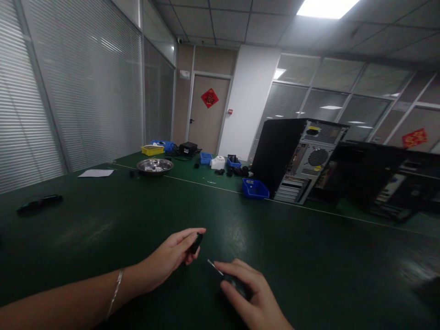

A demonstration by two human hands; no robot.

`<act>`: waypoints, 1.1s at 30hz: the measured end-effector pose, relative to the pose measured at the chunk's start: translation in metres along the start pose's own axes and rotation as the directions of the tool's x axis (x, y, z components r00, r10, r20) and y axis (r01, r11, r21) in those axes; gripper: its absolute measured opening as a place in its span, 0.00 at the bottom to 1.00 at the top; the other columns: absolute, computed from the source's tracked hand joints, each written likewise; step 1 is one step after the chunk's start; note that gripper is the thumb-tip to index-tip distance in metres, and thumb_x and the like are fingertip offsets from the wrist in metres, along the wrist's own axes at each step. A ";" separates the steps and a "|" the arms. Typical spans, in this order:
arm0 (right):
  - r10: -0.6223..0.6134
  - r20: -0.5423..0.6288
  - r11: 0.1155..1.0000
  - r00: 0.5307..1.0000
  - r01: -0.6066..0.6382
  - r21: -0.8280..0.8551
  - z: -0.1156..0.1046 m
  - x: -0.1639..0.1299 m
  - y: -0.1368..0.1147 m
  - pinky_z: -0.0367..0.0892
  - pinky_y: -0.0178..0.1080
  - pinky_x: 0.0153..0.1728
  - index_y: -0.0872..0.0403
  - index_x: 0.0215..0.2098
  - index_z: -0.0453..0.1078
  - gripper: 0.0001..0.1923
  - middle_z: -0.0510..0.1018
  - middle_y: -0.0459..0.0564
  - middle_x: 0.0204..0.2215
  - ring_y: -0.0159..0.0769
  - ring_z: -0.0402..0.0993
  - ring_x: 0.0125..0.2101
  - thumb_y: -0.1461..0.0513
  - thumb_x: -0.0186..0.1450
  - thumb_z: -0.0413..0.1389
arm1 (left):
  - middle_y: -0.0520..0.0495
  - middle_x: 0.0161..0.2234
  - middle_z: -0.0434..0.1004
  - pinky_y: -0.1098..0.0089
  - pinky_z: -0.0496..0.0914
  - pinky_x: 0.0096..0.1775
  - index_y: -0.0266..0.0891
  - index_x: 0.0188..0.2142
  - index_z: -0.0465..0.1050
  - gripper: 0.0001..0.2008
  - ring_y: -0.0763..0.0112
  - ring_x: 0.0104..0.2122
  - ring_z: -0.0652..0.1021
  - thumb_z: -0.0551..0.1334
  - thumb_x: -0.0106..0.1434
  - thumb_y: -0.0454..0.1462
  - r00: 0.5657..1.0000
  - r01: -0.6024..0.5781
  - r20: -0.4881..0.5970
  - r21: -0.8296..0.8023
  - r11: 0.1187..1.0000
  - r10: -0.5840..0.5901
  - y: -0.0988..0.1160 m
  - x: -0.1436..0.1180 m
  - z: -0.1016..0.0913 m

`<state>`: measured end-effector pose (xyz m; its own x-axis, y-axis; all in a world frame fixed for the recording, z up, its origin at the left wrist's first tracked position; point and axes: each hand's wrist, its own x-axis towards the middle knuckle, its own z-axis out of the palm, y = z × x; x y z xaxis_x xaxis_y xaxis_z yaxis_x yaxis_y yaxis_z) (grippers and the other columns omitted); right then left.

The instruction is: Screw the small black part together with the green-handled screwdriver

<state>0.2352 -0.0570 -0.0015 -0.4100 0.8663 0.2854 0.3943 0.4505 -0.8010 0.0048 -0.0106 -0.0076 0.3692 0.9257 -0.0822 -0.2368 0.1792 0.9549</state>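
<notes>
My left hand (pixel 173 256) reaches in from the lower left with a thin bracelet on its wrist. Its fingertips pinch a small black part (pixel 196 243) just above the green table (pixel 103 229). My right hand (pixel 249 293) lies low at the bottom centre, fingers curled around a dark handle of a slim tool whose thin metal tip (pixel 213 266) points left toward the black part. The tool's body is mostly hidden under the fingers. The two hands are a short gap apart.
A black computer tower (pixel 299 158) stands at the right with more dark cases (pixel 385 183) beside it. A blue bin (pixel 255 189), a metal bowl (pixel 154 166), a yellow tray (pixel 152 150), a paper sheet (pixel 96 173) and a black object (pixel 39 203) lie farther off.
</notes>
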 end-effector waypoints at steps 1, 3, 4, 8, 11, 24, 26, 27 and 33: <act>0.015 -0.016 1.000 1.000 -0.014 0.013 0.000 0.000 -0.001 0.69 0.41 0.39 0.49 0.50 0.76 0.16 0.80 0.53 0.35 0.42 0.75 0.36 0.54 0.66 0.56 | 0.52 0.27 0.70 0.70 0.60 0.31 0.35 0.54 0.67 0.23 0.72 0.26 0.68 0.60 0.64 0.46 1.000 0.004 0.008 0.032 0.999 -0.005 0.000 -0.001 0.000; 0.056 -0.049 0.997 0.997 -0.053 0.047 0.000 0.001 -0.002 0.68 0.42 0.42 0.49 0.48 0.77 0.17 0.80 0.53 0.36 0.44 0.74 0.38 0.53 0.66 0.57 | 0.52 0.27 0.71 0.69 0.62 0.32 0.36 0.53 0.67 0.21 0.72 0.26 0.69 0.59 0.65 0.46 0.999 0.009 0.033 0.083 0.996 -0.012 0.002 -0.004 0.002; 0.066 -0.056 0.995 0.996 -0.061 0.080 0.000 0.002 -0.003 0.67 0.42 0.42 0.50 0.48 0.77 0.17 0.80 0.53 0.37 0.44 0.74 0.39 0.52 0.65 0.57 | 0.51 0.28 0.73 0.68 0.63 0.33 0.36 0.51 0.68 0.20 0.71 0.28 0.71 0.59 0.65 0.46 0.999 0.007 0.049 0.098 0.995 -0.012 0.004 -0.006 0.004; 0.113 -0.079 0.971 0.990 -0.093 0.223 0.000 0.003 -0.003 0.66 0.35 0.24 0.52 0.48 0.77 0.21 0.78 0.52 0.34 0.33 0.69 0.23 0.49 0.64 0.58 | 0.44 0.36 0.77 0.63 0.67 0.40 0.33 0.53 0.68 0.22 0.64 0.36 0.75 0.61 0.63 0.44 0.999 -0.001 0.046 0.123 0.992 -0.004 0.011 -0.009 0.016; 0.116 -0.100 0.965 0.988 -0.088 0.248 0.000 0.002 0.000 0.62 0.32 0.19 0.52 0.48 0.77 0.22 0.77 0.51 0.33 0.29 0.65 0.19 0.48 0.64 0.57 | 0.41 0.39 0.77 0.64 0.67 0.39 0.33 0.55 0.66 0.24 0.65 0.35 0.75 0.61 0.63 0.44 0.997 0.022 -0.070 0.154 0.988 -0.011 0.013 -0.006 0.027; 0.029 -0.173 0.989 0.985 -0.004 0.146 -0.011 0.007 0.004 0.69 0.40 0.35 0.51 0.48 0.78 0.17 0.79 0.51 0.32 0.40 0.74 0.32 0.52 0.65 0.58 | 0.45 0.37 0.78 0.66 0.65 0.41 0.36 0.42 0.80 0.15 0.66 0.35 0.72 0.64 0.60 0.42 0.994 -0.030 -0.105 0.121 0.992 0.043 0.004 0.002 0.034; 0.016 -0.160 0.995 0.987 0.000 0.102 -0.011 0.007 0.004 0.68 0.40 0.36 0.51 0.48 0.77 0.16 0.78 0.50 0.31 0.39 0.73 0.32 0.55 0.65 0.58 | 0.45 0.37 0.78 0.66 0.65 0.42 0.37 0.43 0.79 0.14 0.66 0.36 0.72 0.65 0.59 0.41 0.996 -0.031 -0.082 0.102 0.994 0.039 0.003 0.003 0.034; 0.014 -0.152 0.997 0.988 -0.002 0.080 -0.011 0.007 0.004 0.67 0.39 0.35 0.51 0.49 0.77 0.16 0.78 0.50 0.31 0.39 0.73 0.31 0.56 0.65 0.57 | 0.46 0.36 0.77 0.66 0.65 0.41 0.37 0.43 0.79 0.14 0.66 0.36 0.72 0.65 0.59 0.40 0.997 -0.032 -0.071 0.102 0.994 0.040 0.003 0.003 0.034; 0.035 -0.112 0.999 0.993 -0.031 0.042 -0.008 0.006 0.006 0.67 0.39 0.35 0.52 0.48 0.77 0.15 0.79 0.51 0.32 0.40 0.75 0.33 0.59 0.65 0.57 | 0.47 0.30 0.77 0.67 0.65 0.37 0.35 0.40 0.79 0.13 0.67 0.32 0.73 0.66 0.58 0.41 0.998 -0.050 -0.043 0.102 0.994 0.055 -0.001 0.003 0.034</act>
<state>0.2416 -0.0470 -0.0001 -0.3007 0.9004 0.3144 0.3717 0.4142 -0.8308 0.0364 -0.0196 0.0012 0.3165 0.9477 -0.0418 -0.1623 0.0976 0.9819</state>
